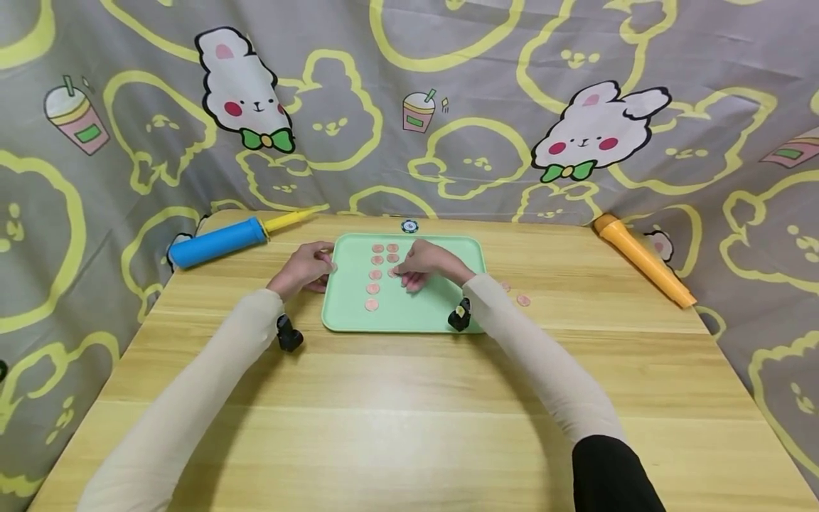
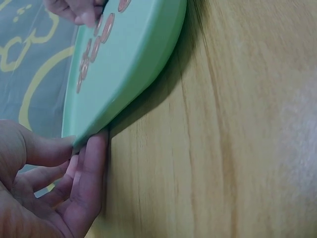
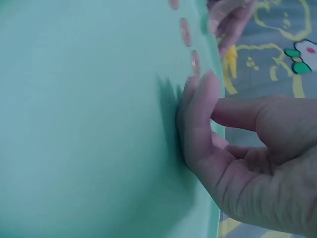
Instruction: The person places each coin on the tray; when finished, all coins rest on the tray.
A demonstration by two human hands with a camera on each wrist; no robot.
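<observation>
My left hand (image 1: 304,267) pinches the left rim of a light green tray (image 1: 345,313), thumb on top and fingers beneath, as the left wrist view shows. Several copper-coloured coins (image 1: 372,289) lie flat on the tray in two columns, the left one longer. Over the tray, my right hand (image 1: 422,263) reaches down with bent fingers, thumb and forefinger close together. Its fingertips pinch a copper coin (image 1: 393,272) at the lower end of the right column, partly covered by the fingers. In the right wrist view, the fingertips (image 3: 210,82) hide this coin's edge.
Loose copper coins (image 1: 523,301) lie on the wooden table (image 1: 384,412) right of the tray. A poker-chip-like disc (image 1: 409,226) is behind it. A blue and yellow pump (image 1: 220,242) lies at back left, an orange microphone-shaped object (image 1: 643,259) at back right. A patterned curtain (image 1: 448,163) hangs behind.
</observation>
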